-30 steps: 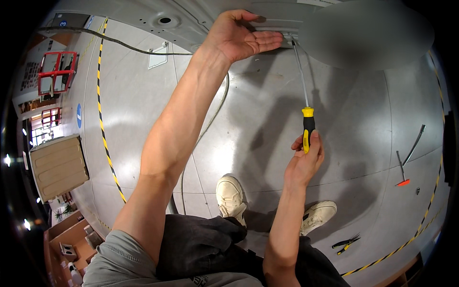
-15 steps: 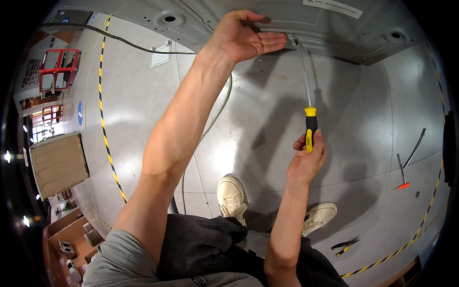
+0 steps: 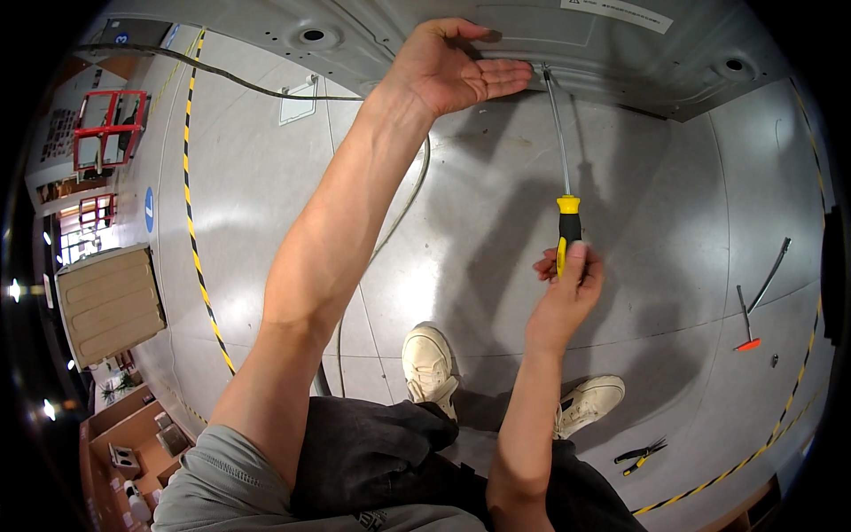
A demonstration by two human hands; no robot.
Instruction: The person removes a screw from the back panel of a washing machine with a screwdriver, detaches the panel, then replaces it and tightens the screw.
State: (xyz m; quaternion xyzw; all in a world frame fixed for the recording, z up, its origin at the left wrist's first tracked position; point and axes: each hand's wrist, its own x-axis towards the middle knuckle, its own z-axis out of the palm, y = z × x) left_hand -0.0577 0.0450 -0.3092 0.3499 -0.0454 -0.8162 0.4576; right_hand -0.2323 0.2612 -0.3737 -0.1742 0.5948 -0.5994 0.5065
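My right hand (image 3: 569, 282) is closed round the handle of a screwdriver (image 3: 567, 232) with a yellow and black grip. Its long metal shaft points away from me, and the tip meets the lower edge of a grey sheet-metal panel (image 3: 523, 35) at the top. Against that panel, just left of the tip, rests my left hand (image 3: 456, 71), palm up with the fingers stretched out. It holds nothing. What the tip touches is too small to make out.
A dark cable (image 3: 257, 87) runs across the floor on the left. Pliers (image 3: 640, 455) lie at the lower right, and a tool with a red handle (image 3: 747, 344) lies farther right. Yellow-black tape (image 3: 189, 204) marks the floor. A beige box-shaped appliance (image 3: 111, 306) stands at far left.
The screwdriver handle has shifted slightly left, and my right hand has turned on it, its fingers changing position. My left hand stays where it was.
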